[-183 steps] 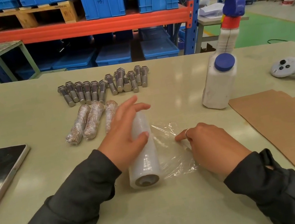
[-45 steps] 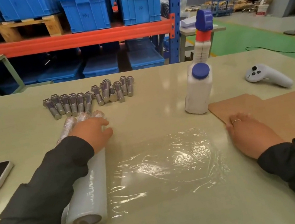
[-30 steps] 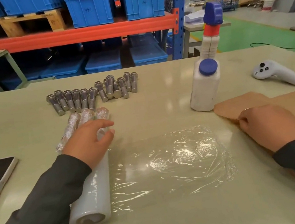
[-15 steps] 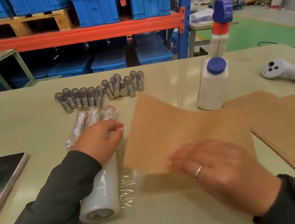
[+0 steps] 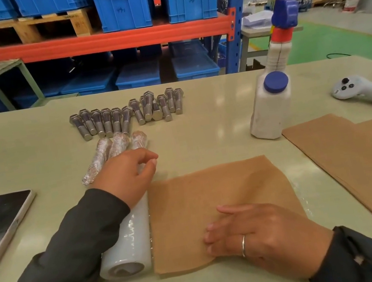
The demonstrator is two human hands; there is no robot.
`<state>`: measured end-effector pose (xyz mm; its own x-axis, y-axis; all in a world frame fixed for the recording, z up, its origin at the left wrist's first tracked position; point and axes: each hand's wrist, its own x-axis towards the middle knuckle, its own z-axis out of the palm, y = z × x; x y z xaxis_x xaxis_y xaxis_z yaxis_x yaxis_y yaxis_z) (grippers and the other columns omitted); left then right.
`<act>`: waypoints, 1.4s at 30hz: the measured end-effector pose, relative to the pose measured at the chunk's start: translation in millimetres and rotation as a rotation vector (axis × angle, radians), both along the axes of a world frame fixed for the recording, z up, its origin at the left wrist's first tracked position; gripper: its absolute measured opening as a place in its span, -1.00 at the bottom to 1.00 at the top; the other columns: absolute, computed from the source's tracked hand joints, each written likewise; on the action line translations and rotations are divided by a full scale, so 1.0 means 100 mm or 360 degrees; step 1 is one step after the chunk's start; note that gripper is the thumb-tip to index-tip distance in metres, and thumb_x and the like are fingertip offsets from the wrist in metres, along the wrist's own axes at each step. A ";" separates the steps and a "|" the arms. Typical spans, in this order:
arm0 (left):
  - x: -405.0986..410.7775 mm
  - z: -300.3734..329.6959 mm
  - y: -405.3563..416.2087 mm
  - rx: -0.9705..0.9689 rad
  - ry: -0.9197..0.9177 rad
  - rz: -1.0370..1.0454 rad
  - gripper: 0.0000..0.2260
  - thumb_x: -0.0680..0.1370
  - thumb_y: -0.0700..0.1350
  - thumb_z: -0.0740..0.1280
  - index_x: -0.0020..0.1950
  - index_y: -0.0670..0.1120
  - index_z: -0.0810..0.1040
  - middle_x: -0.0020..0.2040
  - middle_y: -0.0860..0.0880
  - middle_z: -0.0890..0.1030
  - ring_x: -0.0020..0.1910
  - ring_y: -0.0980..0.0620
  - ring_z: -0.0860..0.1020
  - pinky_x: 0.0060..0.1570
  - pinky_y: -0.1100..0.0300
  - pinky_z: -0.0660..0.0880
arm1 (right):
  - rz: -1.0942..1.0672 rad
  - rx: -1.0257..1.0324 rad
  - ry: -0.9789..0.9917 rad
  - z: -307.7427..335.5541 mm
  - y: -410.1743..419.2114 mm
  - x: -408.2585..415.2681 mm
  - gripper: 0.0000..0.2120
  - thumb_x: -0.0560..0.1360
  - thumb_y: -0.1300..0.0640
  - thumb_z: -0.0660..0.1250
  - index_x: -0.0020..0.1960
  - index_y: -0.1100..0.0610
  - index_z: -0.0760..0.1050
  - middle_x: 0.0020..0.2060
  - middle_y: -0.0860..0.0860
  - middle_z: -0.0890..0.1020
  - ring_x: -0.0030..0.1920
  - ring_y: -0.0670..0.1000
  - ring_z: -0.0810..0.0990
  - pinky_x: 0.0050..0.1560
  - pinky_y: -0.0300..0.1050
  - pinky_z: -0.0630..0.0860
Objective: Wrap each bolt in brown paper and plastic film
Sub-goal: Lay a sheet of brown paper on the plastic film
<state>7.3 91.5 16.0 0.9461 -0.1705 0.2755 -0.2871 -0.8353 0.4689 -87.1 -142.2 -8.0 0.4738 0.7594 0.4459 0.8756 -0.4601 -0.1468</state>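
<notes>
While a phone (image 5: pixel 0 226) lies at the table's (image 5: pixel 213 121) left edge, our left hand (image 5: pixel 126 175) rests on the roll of plastic film (image 5: pixel 128 239), fingers curled loosely over its far end. Three wrapped bolts (image 5: pixel 112 150) lie just beyond it, and bare bolts (image 5: pixel 126 114) sit in a row toward the far edge. Our right hand (image 5: pixel 257 234) presses flat, fingers straight, on a brown paper sheet (image 5: pixel 214 197) beside the roll. Further right stand a white bottle (image 5: pixel 270 109), a stack of brown paper (image 5: pixel 367 159) and a controller (image 5: pixel 364 92).
</notes>
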 end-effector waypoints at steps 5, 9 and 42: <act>-0.03 0.02 -0.01 0.0051 -0.0161 -0.0202 -0.83 0.55 -0.09 0.26 0.07 0.00 0.61 -0.07 0.17 0.54 -0.05 0.21 0.43 -0.11 0.37 0.23 | 0.0081 0.0004 0.0228 -0.03 0.05 0.05 -0.81 0.49 0.29 0.31 0.01 0.16 0.66 0.01 -0.01 0.67 0.13 -0.04 0.60 0.18 0.12 0.49; -0.05 0.07 -0.03 0.0138 -0.0071 -0.0457 -0.85 0.55 -0.02 0.28 0.01 0.07 0.64 -0.20 0.33 0.51 -0.17 0.29 0.43 -0.07 0.30 0.31 | 0.0013 -0.0130 0.0383 -0.03 0.00 0.06 -0.77 0.52 0.10 0.30 0.14 0.05 0.61 0.13 -0.10 0.62 0.28 -0.13 0.47 0.38 0.03 0.31; -0.35 0.13 -0.30 0.0690 0.0056 -0.0631 -0.57 0.55 0.17 0.12 0.42 0.20 0.22 0.35 0.23 0.37 0.33 0.24 0.29 0.40 0.25 -0.10 | -0.1811 0.0257 0.0689 0.09 -0.44 0.43 -0.91 0.61 0.10 0.10 -0.03 0.08 0.34 -0.19 -0.02 0.45 -0.15 -0.01 0.45 -0.22 -0.19 0.29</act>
